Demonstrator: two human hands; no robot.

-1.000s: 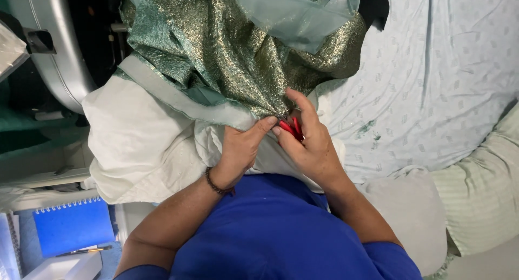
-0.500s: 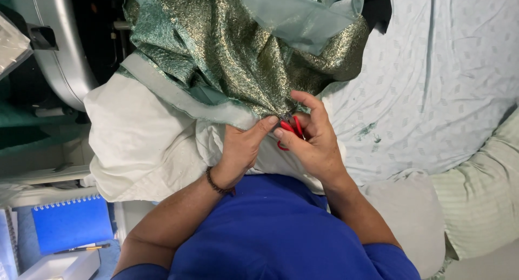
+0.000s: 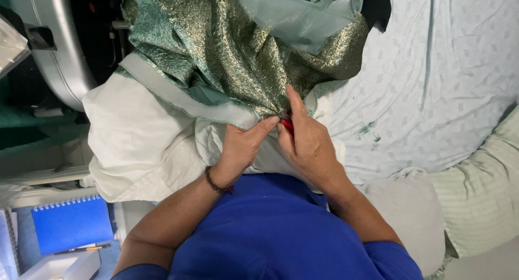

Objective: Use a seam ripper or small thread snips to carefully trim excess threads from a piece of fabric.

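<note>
Shimmery green-and-gold brocade fabric [image 3: 238, 58] is bunched up top centre, draped over a white cloth bundle [image 3: 140, 145]; its pale green hem band [image 3: 178, 96] runs diagonally down to where both hands meet. Left hand [image 3: 240, 147]: fingers pinched on the fabric edge at the hem, grip clenched on the cloth, dark bead bracelet [image 3: 218, 182] at the wrist. Right hand [image 3: 308, 142]: index finger stretched up along the fabric, the rest curled round a small red tool [image 3: 287, 124], mostly hidden, can't tell what kind. The two hands touch, thumb side to thumb side, right at the hem.

Sheer pale green fabric [image 3: 303, 15] lies over the brocade at top. Blue short-sleeved shirt [image 3: 281, 231] fills the bottom centre. Right side: light patterned bedsheet [image 3: 432, 80] with a small green stain [image 3: 367, 129], striped pale green pillow [image 3: 481, 199] at the lower right edge. Left side: grey curved machine housing [image 3: 54, 42]. Lower left: blue spiral notebook [image 3: 70, 223] with a pen [image 3: 81, 249] just below it, white tray [image 3: 59, 266] at the bottom edge.
</note>
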